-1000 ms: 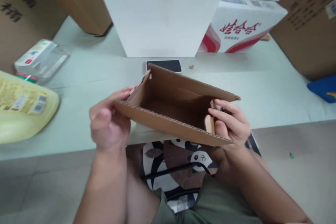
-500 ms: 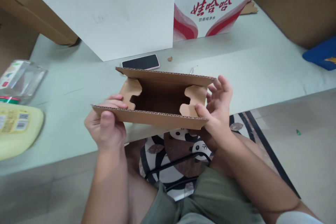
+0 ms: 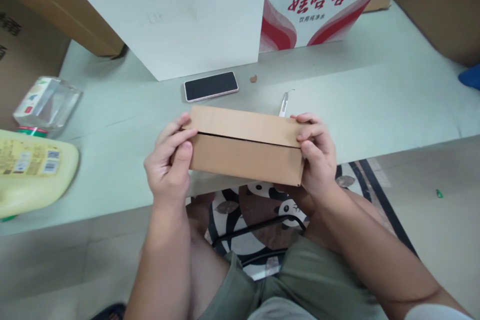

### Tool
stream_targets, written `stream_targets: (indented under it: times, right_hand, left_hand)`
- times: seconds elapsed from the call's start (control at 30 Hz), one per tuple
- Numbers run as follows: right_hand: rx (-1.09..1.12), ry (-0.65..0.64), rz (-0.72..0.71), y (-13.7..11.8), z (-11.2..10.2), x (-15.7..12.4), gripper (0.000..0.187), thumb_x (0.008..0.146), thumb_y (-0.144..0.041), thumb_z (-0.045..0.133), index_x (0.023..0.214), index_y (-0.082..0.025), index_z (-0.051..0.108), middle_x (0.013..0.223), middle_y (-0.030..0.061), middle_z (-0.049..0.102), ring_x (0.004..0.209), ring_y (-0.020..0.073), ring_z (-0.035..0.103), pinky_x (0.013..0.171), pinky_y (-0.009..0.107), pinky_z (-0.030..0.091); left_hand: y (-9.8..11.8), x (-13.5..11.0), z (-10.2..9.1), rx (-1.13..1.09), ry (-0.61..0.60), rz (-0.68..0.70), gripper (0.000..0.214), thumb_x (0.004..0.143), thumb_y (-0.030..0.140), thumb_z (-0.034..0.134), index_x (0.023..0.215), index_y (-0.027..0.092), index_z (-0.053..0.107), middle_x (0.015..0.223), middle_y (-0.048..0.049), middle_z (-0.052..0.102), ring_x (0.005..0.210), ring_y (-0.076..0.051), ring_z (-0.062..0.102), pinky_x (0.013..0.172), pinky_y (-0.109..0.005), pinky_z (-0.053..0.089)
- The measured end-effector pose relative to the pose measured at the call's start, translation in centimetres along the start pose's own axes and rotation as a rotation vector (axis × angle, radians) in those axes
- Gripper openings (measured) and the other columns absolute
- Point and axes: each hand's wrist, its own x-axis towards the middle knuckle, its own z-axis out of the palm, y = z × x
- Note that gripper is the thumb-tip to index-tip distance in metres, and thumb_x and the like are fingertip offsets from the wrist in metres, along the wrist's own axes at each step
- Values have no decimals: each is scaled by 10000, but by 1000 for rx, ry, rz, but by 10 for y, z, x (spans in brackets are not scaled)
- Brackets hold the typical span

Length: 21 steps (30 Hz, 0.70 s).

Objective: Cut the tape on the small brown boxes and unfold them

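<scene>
A small brown cardboard box (image 3: pixel 245 147) is held between both hands just above the near edge of a pale grey table (image 3: pixel 375 100). Its two long flaps lie folded down and meet along a dark seam. My left hand (image 3: pixel 168 162) grips the box's left end, thumb and fingers pressed on the flaps. My right hand (image 3: pixel 315 155) grips the right end in the same way. A thin metal tool (image 3: pixel 284 104) lies on the table right behind the box.
A phone (image 3: pixel 211 86) lies face up beyond the box. A large white carton (image 3: pixel 176 15) and a red-and-white printed carton (image 3: pixel 318 5) stand at the back. A yellow packet (image 3: pixel 32 170) and a clear plastic pack (image 3: pixel 47 102) lie left. Brown cartons stand around.
The box's top was open with both long flaps up and the end tabs showing. Both flaps are now folded shut, and my hands have shifted onto the box's ends.
</scene>
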Motion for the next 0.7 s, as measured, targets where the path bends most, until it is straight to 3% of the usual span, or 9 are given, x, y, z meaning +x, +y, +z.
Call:
stream_targets:
  times: [0.17, 0.4, 0.47, 0.53, 0.6, 0.7]
  right_hand:
    - [-133, 35, -25, -6, 4, -1, 191, 921, -418, 553, 832, -254, 594, 1202, 75, 582, 1187, 279, 581, 1105, 511, 430]
    - [-165, 38, -54, -7, 8, -5, 312, 964, -532, 471, 860, -263, 589, 1227, 90, 576, 1235, 303, 588, 1127, 547, 454]
    - [-131, 9, -53, -6, 7, -4, 363, 960, -615, 453, 1022, -298, 620, 1320, 90, 573, 1302, 325, 583, 1156, 570, 450]
    - [-82, -9, -46, -2, 8, -2, 500, 938, -699, 438, 1293, -365, 545, 1481, 81, 521, 1403, 346, 542, 1189, 591, 441]
    - [-37, -27, -14, 4, 10, 0, 663, 915, -758, 434, 1476, -407, 391, 1610, 69, 437, 1492, 351, 476, 1222, 601, 426]
    - [13, -155, 82, 14, 19, -2, 737, 935, -781, 394, 1547, -372, 348, 1672, 73, 407, 1544, 336, 430, 1256, 589, 413]
  left_hand:
    - [1, 0, 3, -21, 17, 82, 198, 970, 321, 694, 1111, 347, 830, 1242, 7, 784, 1196, -211, 716, 1137, -429, 543]
    - [2, -1, 2, -55, 27, 104, 236, 960, 260, 683, 1113, 355, 835, 1218, 4, 798, 1157, -200, 735, 1105, -410, 563]
    - [2, 0, -1, -57, 26, 84, 245, 925, 233, 692, 1084, 338, 846, 1199, -2, 807, 1133, -212, 743, 1097, -425, 561]
    - [-1, 4, -7, -101, 72, 40, 236, 862, 211, 705, 1015, 300, 861, 1155, -20, 820, 1109, -227, 746, 1103, -447, 547]
    - [-7, 9, -16, -192, 191, -37, 226, 774, 193, 703, 917, 256, 867, 1092, -41, 828, 1096, -240, 740, 1124, -464, 520]
    - [-20, 17, -31, -247, 387, -236, 240, 683, 255, 634, 825, 228, 825, 1020, -35, 811, 1109, -254, 714, 1117, -469, 507]
